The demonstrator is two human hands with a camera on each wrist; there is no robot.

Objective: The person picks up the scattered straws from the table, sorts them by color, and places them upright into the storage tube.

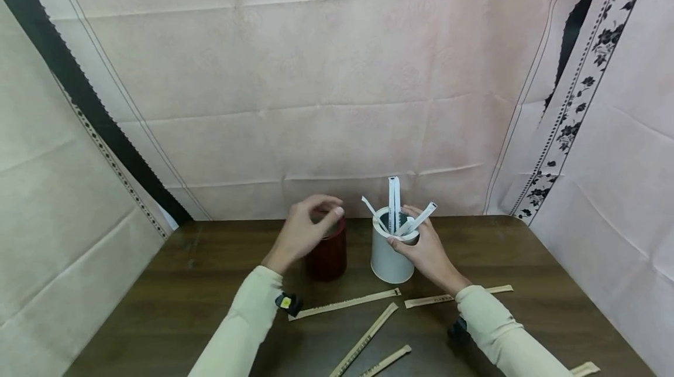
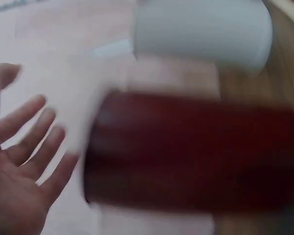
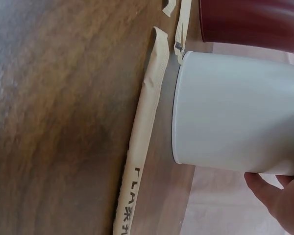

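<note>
The white canister (image 1: 391, 263) stands upright near the far edge of the table (image 1: 210, 271), a little right of that edge's middle. Slim white packets (image 1: 394, 204) poke out of its mouth: some upright, one leaning left, another leaning right. The right hand (image 1: 425, 251) has its grip clasped on the canister's rim at the right, thumb at the front and fingers behind.

Just left of it, a gap between them, the dark red canister (image 1: 327, 260) also stands upright near the far edge. The left hand (image 1: 310, 225) is beside its top, its grip released and its fingers apart.

Toward the table's near edge lie tan paper-wrapped straws (image 1: 344, 305), scattered at differing angles; one passes beneath the right forearm (image 1: 487, 312), and another lies toward the near right corner. Pale creased cloth (image 1: 316, 72) hangs behind the far edge.
</note>
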